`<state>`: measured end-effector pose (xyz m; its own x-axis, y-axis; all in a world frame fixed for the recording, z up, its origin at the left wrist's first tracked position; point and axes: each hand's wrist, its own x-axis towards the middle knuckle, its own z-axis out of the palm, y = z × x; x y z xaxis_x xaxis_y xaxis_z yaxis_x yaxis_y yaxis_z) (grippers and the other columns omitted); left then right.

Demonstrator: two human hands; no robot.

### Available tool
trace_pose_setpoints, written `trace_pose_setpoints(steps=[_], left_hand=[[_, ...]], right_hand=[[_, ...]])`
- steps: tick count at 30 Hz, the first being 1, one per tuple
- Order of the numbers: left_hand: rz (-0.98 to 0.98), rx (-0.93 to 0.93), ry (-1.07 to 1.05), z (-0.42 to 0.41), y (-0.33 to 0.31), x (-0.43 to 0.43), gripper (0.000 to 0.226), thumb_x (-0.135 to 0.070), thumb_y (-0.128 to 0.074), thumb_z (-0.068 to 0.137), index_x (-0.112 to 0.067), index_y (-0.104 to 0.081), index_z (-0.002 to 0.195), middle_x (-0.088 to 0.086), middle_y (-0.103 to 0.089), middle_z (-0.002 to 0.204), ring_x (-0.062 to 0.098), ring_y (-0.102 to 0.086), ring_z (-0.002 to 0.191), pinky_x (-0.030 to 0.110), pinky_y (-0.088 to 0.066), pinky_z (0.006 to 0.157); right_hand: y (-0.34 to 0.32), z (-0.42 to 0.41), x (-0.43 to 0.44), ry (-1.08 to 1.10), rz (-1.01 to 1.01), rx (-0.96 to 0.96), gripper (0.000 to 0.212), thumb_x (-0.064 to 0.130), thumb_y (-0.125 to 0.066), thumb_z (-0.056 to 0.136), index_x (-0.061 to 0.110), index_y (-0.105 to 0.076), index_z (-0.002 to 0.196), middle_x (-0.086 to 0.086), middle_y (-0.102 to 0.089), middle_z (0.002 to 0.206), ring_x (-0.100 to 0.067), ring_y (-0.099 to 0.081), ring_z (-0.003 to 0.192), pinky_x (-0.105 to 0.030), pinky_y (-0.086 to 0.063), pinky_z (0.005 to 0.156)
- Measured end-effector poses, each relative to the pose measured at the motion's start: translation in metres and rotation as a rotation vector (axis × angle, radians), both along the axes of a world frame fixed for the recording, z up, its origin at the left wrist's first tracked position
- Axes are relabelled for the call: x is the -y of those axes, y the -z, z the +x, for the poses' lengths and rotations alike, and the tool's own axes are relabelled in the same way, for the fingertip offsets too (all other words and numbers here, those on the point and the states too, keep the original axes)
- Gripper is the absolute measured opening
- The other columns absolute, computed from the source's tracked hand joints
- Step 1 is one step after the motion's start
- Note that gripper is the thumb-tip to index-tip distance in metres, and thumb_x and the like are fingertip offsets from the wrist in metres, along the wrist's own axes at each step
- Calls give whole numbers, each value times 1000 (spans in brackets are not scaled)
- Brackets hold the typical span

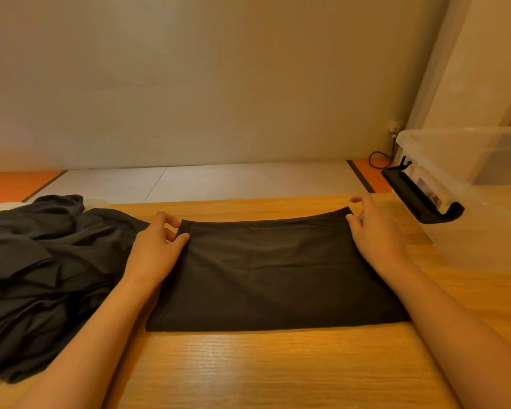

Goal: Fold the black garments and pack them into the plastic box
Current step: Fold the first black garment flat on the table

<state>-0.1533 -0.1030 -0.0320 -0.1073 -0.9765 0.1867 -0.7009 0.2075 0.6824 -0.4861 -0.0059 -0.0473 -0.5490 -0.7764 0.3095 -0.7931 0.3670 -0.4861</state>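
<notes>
At far left on the glossy orange-brown wooden tabletop (248,364): a slumped heap of crumpled black garments (42,261), unfolded, running out of view at the left edge. Crowds close against the left forearm.

Just right of the heap: left hand (155,249), set at the far-left corner of a flat, folded black cloth rectangle (272,276). Pinches that corner, thumb on top of the fabric, fingers curled behind.

Mid-table: the folded rectangle itself. Lies flat between the two forearms, long axis running left to right across the body, short axis pointing away toward the wall. Near edge straight, far edge climbing slightly toward the right. One hand at each far corner.

At the far-right corner: right hand (375,231), fingers loosely spread, forefinger stretched out past the hem, thumb against the corner. Nipping the cloth or merely touching it: cannot tell.

Further right, near that hand but apart from it: a large clear plastic box (484,225) with a black clip handle (416,199) on its left end, standing at the table's right end. Contents too blurred through the walls to call.

Judged from this: probably one more fold first, far edge drawn toward the near one or one end laid over the other, then a carry rightward. Leaves the right hand the nearer to the box, with the rectangle's long axis already aimed at it.
</notes>
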Motion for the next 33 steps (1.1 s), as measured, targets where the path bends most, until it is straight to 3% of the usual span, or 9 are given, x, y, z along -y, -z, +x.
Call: trace_pose_setpoints(steps=[4,7,10,16,20,23,26,29,33], left_hand=[[3,103,-9,-2,-2,-5,34,-30,-56,95,-16,-47,125,-3,-58,86,12,-56,77,32,-47,73],[-78,207,-71,-7,-9,-17,53,-38,-52,96,-15,-36,140,5,-57,119,22,-58,102,39,-48,83],[-243,273,85,-21,-22,-45,57,-40,-46,98,-18,-29,147,4,-38,147,22,-39,133,41,-37,104],[-117,652,347,-19,-5,-87,63,-50,-21,101,-30,9,152,-8,8,161,9,10,147,28,4,117],[24,664,401,5,12,-90,91,-84,15,67,-37,17,145,-12,22,155,5,22,142,26,11,116],[8,680,382,17,17,-97,106,-87,32,47,-40,20,141,-12,24,154,6,24,141,27,10,116],[21,697,342,21,15,-106,114,-87,34,43,-36,21,143,-9,24,155,7,25,141,31,10,118],[96,726,342,24,11,-110,124,-90,32,39,-31,20,146,-6,26,155,8,26,140,33,11,118],[139,767,309,1,-4,-104,80,-73,-6,88,-28,21,148,1,28,156,15,29,141,41,16,117]], right_hand=[[-4,1,-2,-6,1,17,34,28,-50,98,19,-46,131,-2,-61,94,-19,-59,79,-43,-54,68],[-17,10,-6,-33,63,-82,40,30,-48,98,17,-45,136,-6,-53,129,-22,-52,115,-39,-48,91],[-36,44,-24,-168,68,-220,45,33,-44,100,19,-40,142,-3,-43,143,-20,-36,133,-34,-33,107],[-22,117,-66,-507,384,-280,60,49,-21,102,27,0,153,8,4,161,-9,10,147,-33,5,118],[-7,106,-73,-479,475,-209,66,56,-17,99,25,6,153,8,10,161,-8,13,146,-32,6,118],[-4,94,-82,-403,508,-236,72,63,-10,93,26,7,153,6,10,161,-9,13,146,-34,4,120],[-4,81,-97,-303,545,-227,84,69,5,81,25,9,152,4,12,160,-11,14,146,-34,5,119],[-8,71,-112,-221,592,-202,73,62,-11,95,22,9,152,0,13,161,-14,13,147,-36,2,120],[-25,82,-105,-185,543,-215,70,56,-16,99,16,5,153,-3,8,161,-17,10,148,-37,2,120]])
